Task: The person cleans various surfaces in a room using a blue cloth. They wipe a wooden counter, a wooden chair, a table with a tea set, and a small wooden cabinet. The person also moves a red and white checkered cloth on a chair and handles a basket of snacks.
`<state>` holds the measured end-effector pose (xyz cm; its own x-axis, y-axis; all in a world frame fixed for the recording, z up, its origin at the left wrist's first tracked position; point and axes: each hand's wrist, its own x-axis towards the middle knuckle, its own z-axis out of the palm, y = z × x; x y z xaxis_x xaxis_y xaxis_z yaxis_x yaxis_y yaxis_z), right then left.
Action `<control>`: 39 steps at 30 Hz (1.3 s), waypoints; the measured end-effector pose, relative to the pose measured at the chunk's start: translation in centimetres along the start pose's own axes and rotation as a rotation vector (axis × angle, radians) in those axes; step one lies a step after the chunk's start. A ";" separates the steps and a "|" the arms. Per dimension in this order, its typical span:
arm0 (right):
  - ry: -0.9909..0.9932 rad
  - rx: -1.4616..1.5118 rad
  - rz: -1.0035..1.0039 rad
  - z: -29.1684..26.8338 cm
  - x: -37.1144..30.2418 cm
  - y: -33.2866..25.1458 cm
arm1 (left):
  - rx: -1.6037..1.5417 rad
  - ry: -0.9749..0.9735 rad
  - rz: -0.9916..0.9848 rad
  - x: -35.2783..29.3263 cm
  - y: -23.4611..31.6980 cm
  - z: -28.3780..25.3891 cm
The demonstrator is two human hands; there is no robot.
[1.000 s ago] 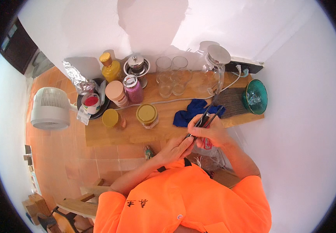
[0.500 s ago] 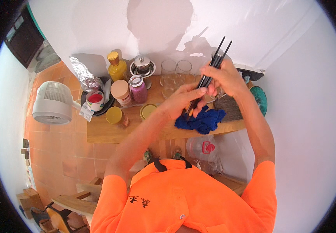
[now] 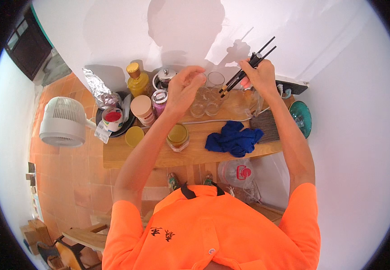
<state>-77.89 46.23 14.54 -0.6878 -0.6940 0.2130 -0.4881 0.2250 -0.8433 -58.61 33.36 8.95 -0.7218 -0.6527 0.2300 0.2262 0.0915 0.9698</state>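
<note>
My right hand is closed around a bundle of black chopsticks, raised over the far right of the wooden table. Their tan ends point down to the left, and the dark ends stick out up to the right. My left hand is raised beside several clear drinking glasses, its fingers loosely curved and apart from the thumb; I see nothing held in it. It partly covers a jar with purple contents and a lidded metal pot. A crumpled blue cloth lies near the front edge.
Left on the wooden table stand a yellow bottle, a pink-lidded jar, yellow-lidded jars and crumpled foil. A green basket is at the right, a white fan at the left. Below sits a large plastic bottle.
My left hand has let go of the chopsticks and moved left and up to beside the glasses. The right hand keeps the chopsticks, shifted slightly right. The blue cloth is now fully uncovered.
</note>
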 end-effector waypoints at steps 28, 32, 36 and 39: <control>0.016 -0.293 -0.386 7.8 -1.3 9.7 | 0.220 0.065 -0.015 -7.8 -2.0 -3.9; -0.033 -0.304 -0.315 7.8 -1.1 9.9 | 0.236 0.094 0.002 -8.1 -2.4 -4.2; -0.034 -0.315 -0.238 7.7 -1.2 10.4 | 0.404 0.118 0.088 -8.4 -2.0 -4.1; -0.053 -0.285 -0.223 7.6 -1.6 8.7 | 0.522 0.128 0.159 -9.0 -1.8 -4.1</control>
<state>-76.94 44.13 3.06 -0.5227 -0.7801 0.3439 -0.7580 0.2407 -0.6062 -49.85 35.99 4.77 -0.6125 -0.6837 0.3968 -0.0517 0.5356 0.8429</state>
